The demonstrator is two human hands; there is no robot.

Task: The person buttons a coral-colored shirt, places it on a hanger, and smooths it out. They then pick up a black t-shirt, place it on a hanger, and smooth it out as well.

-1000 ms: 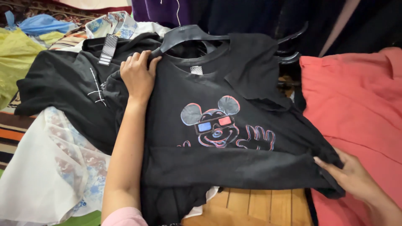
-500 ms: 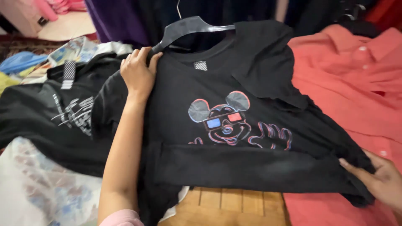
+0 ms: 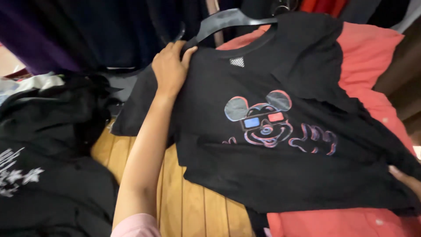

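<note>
The black cotton t-shirt with a cartoon-mouse print is held spread above the wooden slatted surface on its dark plastic hanger. Its shoulder is gripped by the left hand; its hem is pinched by the right hand, mostly hidden. It is not yet hung.

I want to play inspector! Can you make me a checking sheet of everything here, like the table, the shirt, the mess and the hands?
Surface: wooden slat table, partly bare.
Job's things: black T-shirt with a cartoon mouse print, on a dark hanger, lifted and tilted.
Clutter: black printed garment at left; coral-red shirt under the T-shirt.
Hands: left hand grips the T-shirt's shoulder by the hanger; right hand pinches the hem at the frame's right edge.
Cables: nothing seen.
Surroundings: dark hanging clothes behind.
</note>
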